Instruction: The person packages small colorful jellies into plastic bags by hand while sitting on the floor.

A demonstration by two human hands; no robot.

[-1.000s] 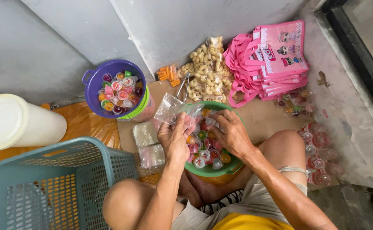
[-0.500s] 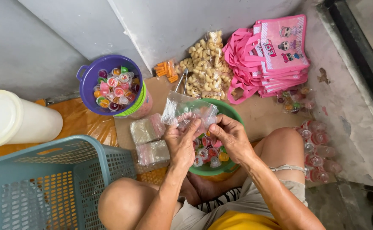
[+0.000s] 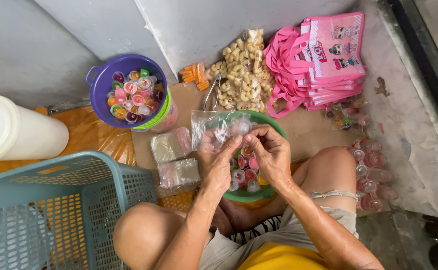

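Observation:
Both hands meet over a green bowl (image 3: 278, 129) full of small colourful jelly cups (image 3: 243, 176). My left hand (image 3: 216, 165) and my right hand (image 3: 270, 152) together pinch the mouth of a small clear plastic bag (image 3: 214, 129), which hangs open above the bowl's far left rim. The bag looks to have a few cups inside, though I cannot be sure. The fingertips of the two hands touch at the bag's edge.
A purple bowl (image 3: 100, 85) of jelly cups sits at the back left. Flat stacks of clear bags (image 3: 174, 157) lie beside the green bowl. A heap of pale puffed snacks (image 3: 241, 70), metal tongs (image 3: 212, 92), pink tote bags (image 3: 324, 57), a teal basket (image 3: 54, 215) and a white tub (image 3: 14, 132) surround me.
My right hand left the cups in the green bowl and rose to the bag. Both hands now hold the bag's mouth, lifted over the bowl.

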